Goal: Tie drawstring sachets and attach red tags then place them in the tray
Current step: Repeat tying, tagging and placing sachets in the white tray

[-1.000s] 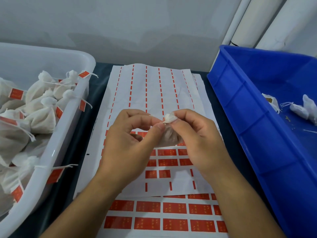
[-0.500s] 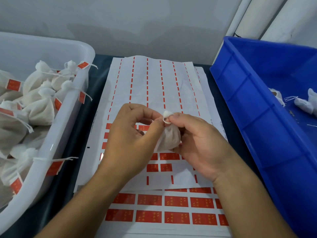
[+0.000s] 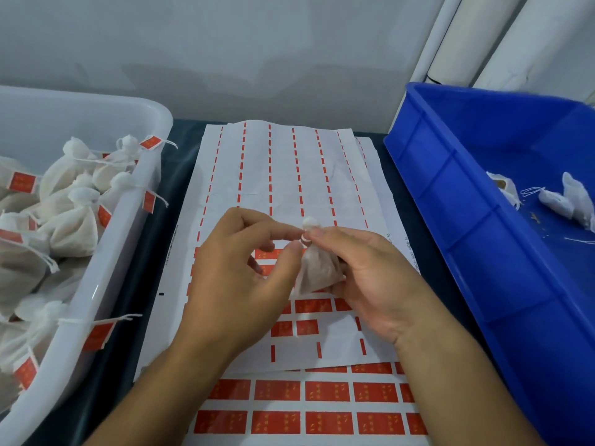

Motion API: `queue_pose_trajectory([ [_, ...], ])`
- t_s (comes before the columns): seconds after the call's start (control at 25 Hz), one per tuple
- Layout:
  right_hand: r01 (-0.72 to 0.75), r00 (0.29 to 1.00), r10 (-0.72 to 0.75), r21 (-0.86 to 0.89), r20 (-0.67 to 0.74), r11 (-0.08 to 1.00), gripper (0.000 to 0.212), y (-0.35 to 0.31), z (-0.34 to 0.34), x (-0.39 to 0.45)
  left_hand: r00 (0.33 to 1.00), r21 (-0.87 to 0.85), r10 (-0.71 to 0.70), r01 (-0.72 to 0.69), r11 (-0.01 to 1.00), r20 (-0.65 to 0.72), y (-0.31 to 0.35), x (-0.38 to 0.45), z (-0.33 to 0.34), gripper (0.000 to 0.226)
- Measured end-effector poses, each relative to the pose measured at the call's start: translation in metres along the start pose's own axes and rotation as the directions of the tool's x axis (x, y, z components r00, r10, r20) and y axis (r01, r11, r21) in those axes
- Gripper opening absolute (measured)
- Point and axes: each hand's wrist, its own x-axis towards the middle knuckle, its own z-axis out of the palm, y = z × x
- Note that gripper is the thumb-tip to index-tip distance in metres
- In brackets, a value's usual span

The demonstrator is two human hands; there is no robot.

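Above the sticker sheet (image 3: 283, 175) we hold one sachet (image 3: 317, 272), right hand (image 3: 370, 278) pinching its neck, left hand (image 3: 235, 278) fingertips closed on the drawstring there. We judge tying unfinished; next comes a red tag (image 3: 277, 391), then the white tray (image 3: 96, 284).

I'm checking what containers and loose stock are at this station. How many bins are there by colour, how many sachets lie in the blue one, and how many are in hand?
White bins: 1
Blue bins: 1
Sachets in the blue bin: 3, as far as the view shows
Sachets in hand: 1, held by the right hand, the left hand at its neck
Total: 6
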Motion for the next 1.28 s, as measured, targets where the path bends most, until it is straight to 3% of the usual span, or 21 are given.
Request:
queue_pose_trajectory([
  [0.16,0.049,0.998,-0.052,-0.126,-0.023,0.991,0.026,0.001,0.003,-0.003,0.968,-0.116,-0.247,0.25,0.961,0.04,0.005,0.004,0.002,0.034],
  [0.32,0.119,0.992,-0.126,-0.202,-0.021,0.972,0.02,0.002,0.005,-0.004,0.908,-0.221,-0.403,0.419,0.881,0.113,0.005,0.006,-0.004,0.033],
  [0.48,0.229,0.966,-0.256,-0.343,-0.037,0.911,0.016,0.004,0.009,-0.002,0.953,-0.041,-0.302,0.303,0.952,0.022,0.001,0.007,0.0,0.019],
  [0.56,0.294,0.944,-0.328,-0.353,-0.04,0.888,0.014,0.005,0.01,-0.003,0.964,-0.033,-0.266,0.267,0.963,0.024,0.0,0.006,0.002,0.013],
  [0.76,0.419,0.89,-0.454,-0.475,0.045,0.774,0.018,0.006,0.015,-0.007,0.936,-0.292,-0.345,0.351,0.89,0.072,0.0,0.004,-0.002,0.021],
  [0.92,0.444,0.87,-0.486,-0.554,0.079,0.704,0.03,0.007,0.016,-0.008,0.923,-0.424,-0.385,0.355,0.833,0.015,0.002,0.007,-0.007,0.024],
  [1.08,0.406,0.883,-0.464,-0.61,0.07,0.68,0.038,0.008,0.013,-0.002,0.937,-0.439,-0.341,0.279,0.854,-0.069,0.006,0.007,-0.008,0.022],
  [1.28,0.361,0.905,-0.415,-0.688,0.095,0.629,0.029,0.01,0.01,0.002,0.952,-0.413,-0.305,0.273,0.869,-0.013,0.008,0.006,-0.007,0.021],
])
